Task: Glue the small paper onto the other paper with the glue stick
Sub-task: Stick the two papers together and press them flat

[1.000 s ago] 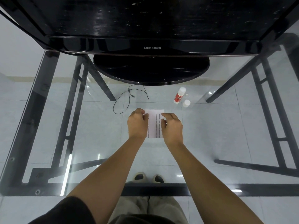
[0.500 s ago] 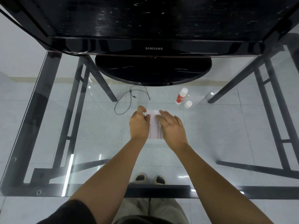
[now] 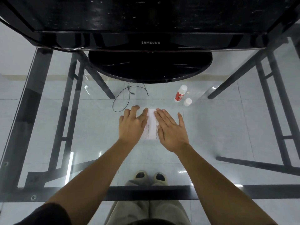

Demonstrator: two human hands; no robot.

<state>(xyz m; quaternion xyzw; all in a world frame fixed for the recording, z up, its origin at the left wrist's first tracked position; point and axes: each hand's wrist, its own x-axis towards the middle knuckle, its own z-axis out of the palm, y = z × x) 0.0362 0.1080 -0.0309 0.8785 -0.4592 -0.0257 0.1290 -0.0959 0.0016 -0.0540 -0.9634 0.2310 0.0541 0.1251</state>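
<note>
A white paper point(image 3: 152, 125) with printed lines lies flat on the glass table point(image 3: 219, 127). My left hand point(image 3: 132, 125) rests flat on its left part, fingers spread. My right hand point(image 3: 170, 130) lies flat on its right part, fingers extended. Only a narrow strip of paper shows between them; I cannot tell the small paper from the other one. The glue stick point(image 3: 180, 93), red and white, lies uncapped beyond my right hand, with its white cap point(image 3: 187, 101) beside it.
A black Samsung monitor point(image 3: 150, 43) on a round stand point(image 3: 150, 67) stands at the back of the table. A thin black cable point(image 3: 128, 98) loops in front of the stand, left of the paper. Black table legs show through the glass on both sides.
Both hands went from pinching the paper's top edge with curled fingers to lying flat and spread on it. The view has shifted slightly.
</note>
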